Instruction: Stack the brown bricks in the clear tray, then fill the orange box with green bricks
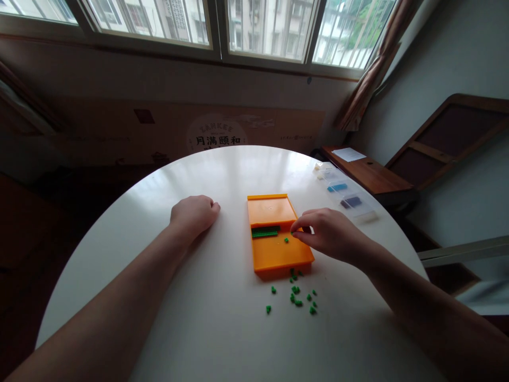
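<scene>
My right hand (324,232) pinches a small green block (292,233) between thumb and fingertips, over the right side of an orange plastic case (278,257). The case lies opened out flat, its two halves joined at a fold. Rows of green blocks (265,232) fill part of the near half along the fold, on the left. Another green block (286,240) sits apart on the case floor. To the left of the case, my left hand (194,215) rests on the table, closed in a fist; its palm side is hidden.
Several loose green blocks (295,290) are scattered on the white round table (214,318) before the case. A clear compartment box (345,193) with blue, dark and pale contents stands at the right edge. Beyond it are a brown wooden stool or bench (374,172) and a window.
</scene>
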Tool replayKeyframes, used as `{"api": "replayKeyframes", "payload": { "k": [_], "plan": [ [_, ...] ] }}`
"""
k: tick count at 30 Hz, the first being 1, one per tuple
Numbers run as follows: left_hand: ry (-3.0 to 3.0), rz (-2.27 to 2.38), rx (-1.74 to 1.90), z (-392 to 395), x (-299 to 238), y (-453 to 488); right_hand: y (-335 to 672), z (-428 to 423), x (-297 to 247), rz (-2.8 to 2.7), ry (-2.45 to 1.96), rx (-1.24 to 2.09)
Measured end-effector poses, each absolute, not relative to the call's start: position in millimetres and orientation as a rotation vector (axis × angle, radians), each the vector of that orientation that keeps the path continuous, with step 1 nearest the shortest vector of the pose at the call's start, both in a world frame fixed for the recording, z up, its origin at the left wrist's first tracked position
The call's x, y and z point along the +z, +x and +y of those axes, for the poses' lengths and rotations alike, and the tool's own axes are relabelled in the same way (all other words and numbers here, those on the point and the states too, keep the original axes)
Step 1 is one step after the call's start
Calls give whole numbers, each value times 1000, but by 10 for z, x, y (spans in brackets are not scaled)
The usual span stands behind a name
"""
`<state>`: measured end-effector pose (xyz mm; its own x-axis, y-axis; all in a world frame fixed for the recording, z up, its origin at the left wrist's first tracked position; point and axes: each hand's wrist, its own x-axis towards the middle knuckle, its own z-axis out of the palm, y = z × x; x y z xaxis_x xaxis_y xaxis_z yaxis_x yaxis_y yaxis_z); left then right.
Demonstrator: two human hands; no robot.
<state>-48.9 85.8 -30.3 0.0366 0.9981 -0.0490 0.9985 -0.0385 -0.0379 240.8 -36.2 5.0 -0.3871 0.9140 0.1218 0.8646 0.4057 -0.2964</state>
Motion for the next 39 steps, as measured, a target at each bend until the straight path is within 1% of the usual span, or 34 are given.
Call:
{"api": "replayKeyframes", "payload": {
  "k": [8,26,32,37,39],
  "plan": [
    [2259,2167,-78,856,-304,-493,2329,-360,-68,-2447,-1587,317],
    [2276,2138,-49,854,-319,-507,2225,-339,-168,-2318,-1733,168],
    [2266,2160,-51,871,-337,-505,2320,-370,-84,-2431,-1500,293],
    [2268,2160,-57,876,-342,-501,2374,-411,-13,-2466,-1305,276],
    [2253,2165,-56,873,-338,-499,2364,-470,43,-2514,-1182,330]
  ]
}}
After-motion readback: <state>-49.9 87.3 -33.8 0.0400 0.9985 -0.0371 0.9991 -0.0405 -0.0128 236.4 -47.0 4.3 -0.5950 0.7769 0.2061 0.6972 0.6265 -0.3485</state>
